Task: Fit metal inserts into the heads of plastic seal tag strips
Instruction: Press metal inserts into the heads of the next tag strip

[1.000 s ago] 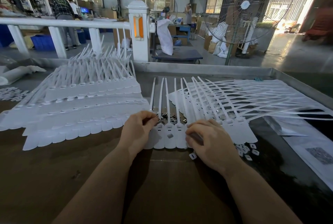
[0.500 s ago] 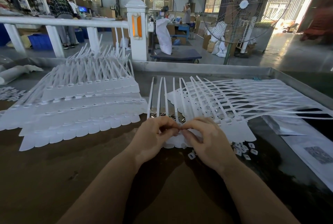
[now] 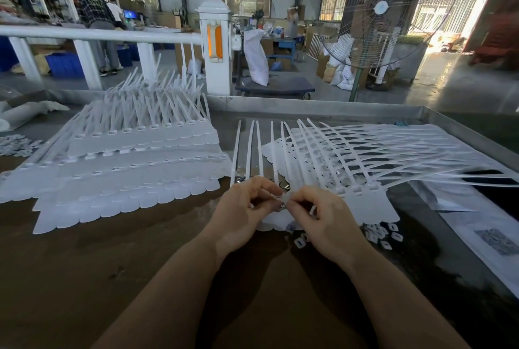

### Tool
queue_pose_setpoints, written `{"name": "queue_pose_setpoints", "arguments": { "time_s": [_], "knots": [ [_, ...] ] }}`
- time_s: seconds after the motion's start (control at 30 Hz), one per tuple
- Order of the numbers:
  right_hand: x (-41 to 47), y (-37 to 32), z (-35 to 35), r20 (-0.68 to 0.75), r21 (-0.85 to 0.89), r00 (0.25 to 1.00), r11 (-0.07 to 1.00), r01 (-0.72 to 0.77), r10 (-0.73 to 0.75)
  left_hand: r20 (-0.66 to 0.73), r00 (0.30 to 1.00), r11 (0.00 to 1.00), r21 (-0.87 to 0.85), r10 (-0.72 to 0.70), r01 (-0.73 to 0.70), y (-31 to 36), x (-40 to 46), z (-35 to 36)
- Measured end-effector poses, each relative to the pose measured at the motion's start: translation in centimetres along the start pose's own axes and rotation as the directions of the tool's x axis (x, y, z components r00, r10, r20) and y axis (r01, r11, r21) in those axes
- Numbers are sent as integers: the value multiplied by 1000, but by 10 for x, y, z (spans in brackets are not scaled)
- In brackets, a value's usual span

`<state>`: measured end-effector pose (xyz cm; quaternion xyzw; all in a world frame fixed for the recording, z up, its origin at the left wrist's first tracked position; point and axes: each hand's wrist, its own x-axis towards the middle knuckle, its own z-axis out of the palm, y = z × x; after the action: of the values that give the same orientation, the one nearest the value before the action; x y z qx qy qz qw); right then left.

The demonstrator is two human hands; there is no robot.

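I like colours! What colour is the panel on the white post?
Orange, on the white post's front panel; head view.

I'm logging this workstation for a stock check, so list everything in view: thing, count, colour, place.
stacked seal tag strips: a tall pile, white, table's left half
fanned seal tag strips: many, white, right of centre, tails spread to the right
metal insert: one, silvery, pinched between both hands
small plastic caps: a loose handful, white, near the right wrist
printed sheets: a few, white, table's right edge
table: one, brown top, metal rim
pedestal fan: one, dark wire, behind the table
white sack: one, on a cart behind
left hand: fingers curled, pinching the insert
right hand: fingers curled, pinching the strip head
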<state>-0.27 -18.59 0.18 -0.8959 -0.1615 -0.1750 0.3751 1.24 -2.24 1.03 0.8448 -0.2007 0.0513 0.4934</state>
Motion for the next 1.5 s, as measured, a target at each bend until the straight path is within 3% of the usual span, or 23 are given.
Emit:
{"name": "queue_pose_setpoints", "arguments": {
  "time_s": [0.4,0.57,0.77,0.9,1.23,1.5],
  "knots": [
    [-1,-1,0,17,-32,999,998,45,-44,19,1000,998,64,8,-9,-2,0,2],
    [-2,1,1,19,-92,998,994,55,-54,-169,981,992,67,-94,107,-9,4,-8],
    [-3,1,1,65,-119,997,991,54,-46,-314,937,926,285,-155,249,-24,11,-14],
    [-3,1,2,82,-132,996,990,56,-46,-328,924,887,342,-195,309,-29,13,-15],
    [-2,1,2,89,-145,995,988,57,-44,-292,943,863,421,-162,279,-27,14,-13],
    [-2,1,2,86,-135,996,990,48,-36,-333,929,911,311,-162,270,-30,12,-16]
  ]
}}
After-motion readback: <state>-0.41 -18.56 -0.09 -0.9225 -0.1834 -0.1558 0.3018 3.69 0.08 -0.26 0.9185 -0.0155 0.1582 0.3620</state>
